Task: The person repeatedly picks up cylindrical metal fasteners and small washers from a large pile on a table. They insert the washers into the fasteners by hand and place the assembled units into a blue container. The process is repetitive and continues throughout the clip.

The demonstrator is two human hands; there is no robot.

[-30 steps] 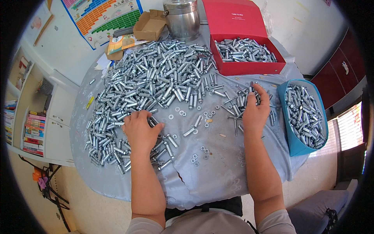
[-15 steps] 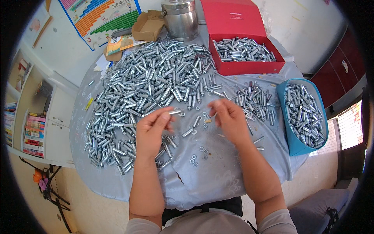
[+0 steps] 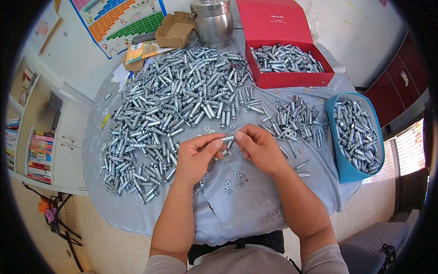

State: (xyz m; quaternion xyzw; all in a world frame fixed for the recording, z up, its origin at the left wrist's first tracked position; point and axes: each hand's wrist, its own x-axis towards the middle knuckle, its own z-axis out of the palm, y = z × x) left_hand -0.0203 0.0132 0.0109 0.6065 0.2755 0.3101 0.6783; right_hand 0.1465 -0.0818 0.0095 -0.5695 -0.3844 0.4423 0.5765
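A silvery expansion bolt (image 3: pixel 227 138) lies level between my two hands, above the middle of the table. My left hand (image 3: pixel 197 157) is closed, its thumb and fingers pinching the left end of the bolt. At the other end, my right hand (image 3: pixel 259 148) is closed with thumb and fingertips on the tip. Whether a nut or washer sits between those right fingertips is hidden. Loose nuts (image 3: pixel 228 183) lie on the cloth just below the hands. A large heap of expansion bolts (image 3: pixel 182 86) spreads beyond and left of my left hand.
A smaller group of bolts (image 3: pixel 297 116) lies right of my right hand. Farther back stands an open red box (image 3: pixel 292 81) filled with bolts. A teal bin (image 3: pixel 345 170), also full, stands at the right edge. A metal pot (image 3: pixel 212 27) and cardboard box (image 3: pixel 173 31) are at the back.
My hands were apart and have come together at the bolt. The right hand moved left and slightly down; the left moved right. The bolt is now gripped at both ends.
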